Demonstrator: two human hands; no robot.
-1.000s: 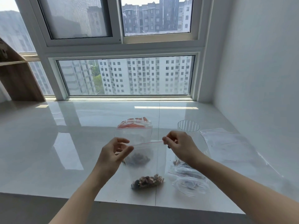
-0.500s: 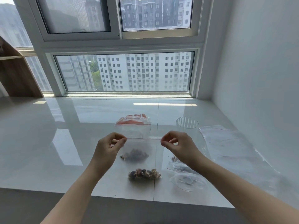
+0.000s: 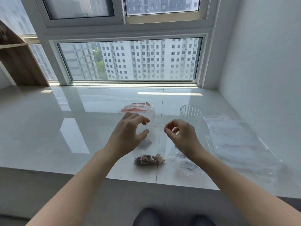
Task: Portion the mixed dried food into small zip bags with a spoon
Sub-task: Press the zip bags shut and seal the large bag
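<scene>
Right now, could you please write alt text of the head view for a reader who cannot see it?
A small zip bag with mixed dried food at its bottom hangs over a glossy white ledge, its top corner pinched by the right hand; the left hand hovers open beside it. A ribbed clear cup and empty bags sit right.

sill (image 3: 48, 128): white, glossy | on it: bag stack (image 3: 138, 108), ribbed cup (image 3: 190, 113), large bags (image 3: 236, 141)

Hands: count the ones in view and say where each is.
2. The left hand hovers open beside the bag's top left corner. The right hand pinches its top right corner, in front of the cup.
</scene>
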